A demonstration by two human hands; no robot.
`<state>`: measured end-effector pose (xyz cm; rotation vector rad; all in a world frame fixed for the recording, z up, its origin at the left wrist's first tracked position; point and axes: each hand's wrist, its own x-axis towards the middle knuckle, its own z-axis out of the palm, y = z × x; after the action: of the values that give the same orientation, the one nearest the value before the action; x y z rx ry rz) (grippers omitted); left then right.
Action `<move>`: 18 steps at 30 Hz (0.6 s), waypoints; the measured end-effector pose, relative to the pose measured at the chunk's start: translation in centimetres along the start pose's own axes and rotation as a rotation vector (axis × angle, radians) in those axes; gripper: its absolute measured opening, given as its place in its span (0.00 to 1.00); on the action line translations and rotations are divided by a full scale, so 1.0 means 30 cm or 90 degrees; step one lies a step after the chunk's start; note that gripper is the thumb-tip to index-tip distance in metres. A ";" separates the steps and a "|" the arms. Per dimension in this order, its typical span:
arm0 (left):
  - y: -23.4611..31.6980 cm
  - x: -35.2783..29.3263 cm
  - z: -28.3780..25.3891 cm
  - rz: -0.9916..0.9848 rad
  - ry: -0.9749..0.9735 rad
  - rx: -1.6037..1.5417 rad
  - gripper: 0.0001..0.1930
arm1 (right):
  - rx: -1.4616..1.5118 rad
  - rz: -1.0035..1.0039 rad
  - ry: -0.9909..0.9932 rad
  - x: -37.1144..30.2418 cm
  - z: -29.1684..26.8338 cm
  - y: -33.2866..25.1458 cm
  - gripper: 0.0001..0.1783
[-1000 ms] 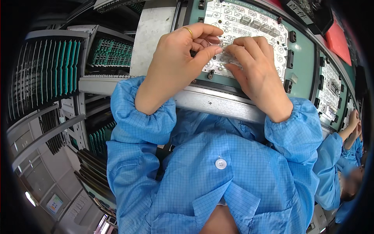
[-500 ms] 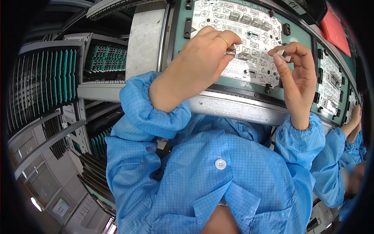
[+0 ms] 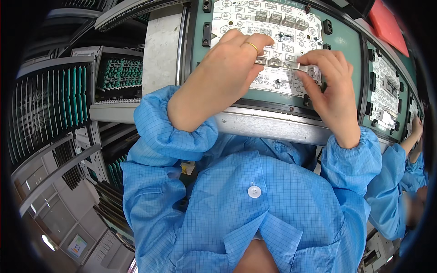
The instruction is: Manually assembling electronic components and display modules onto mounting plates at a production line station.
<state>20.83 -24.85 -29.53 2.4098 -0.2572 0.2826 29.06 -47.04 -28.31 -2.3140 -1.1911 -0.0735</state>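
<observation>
A white printed circuit board (image 3: 236, 28) lies in a green carrier frame (image 3: 339, 43) in front of me. Box-shaped components (image 3: 289, 21) stand in a row on its far part. My left hand (image 3: 230, 68), with a ring on one finger, bends over the board's left half. Its thumb and fingertips close on a small silvery block component (image 3: 261, 60); another such block (image 3: 275, 63) sits just to the right. Between thumb and forefinger, my right hand (image 3: 331, 84) pinches a pale block component (image 3: 296, 66), low over the board's right half.
A metal rail (image 3: 273, 123) runs along the near edge of the carrier. Another board (image 3: 384, 91) in its carrier lies to the right, where a co-worker's blue sleeve (image 3: 387, 195) shows. Racks of upright green boards (image 3: 50, 109) stand at left. A red sheet (image 3: 387, 27) lies far right.
My right hand has come left and down to the board with its block, its fingers turning downward. My left hand stays over nearly the same part of the board. The whole view has shifted slightly.
</observation>
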 end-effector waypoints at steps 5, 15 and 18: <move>-0.006 -0.009 -0.022 0.019 0.053 0.017 0.21 | -0.020 -0.022 0.013 0.019 0.030 -0.005 0.12; -0.012 -0.043 -0.068 -0.044 0.112 0.039 0.17 | -0.070 -0.055 0.001 0.031 0.033 -0.007 0.13; -0.015 -0.061 -0.082 -0.088 0.128 0.017 0.16 | -0.069 -0.054 0.020 0.024 0.006 -0.016 0.14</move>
<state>18.87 -22.70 -28.48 2.3904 0.0045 0.4630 29.10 -46.21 -28.04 -2.3457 -1.2989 -0.2087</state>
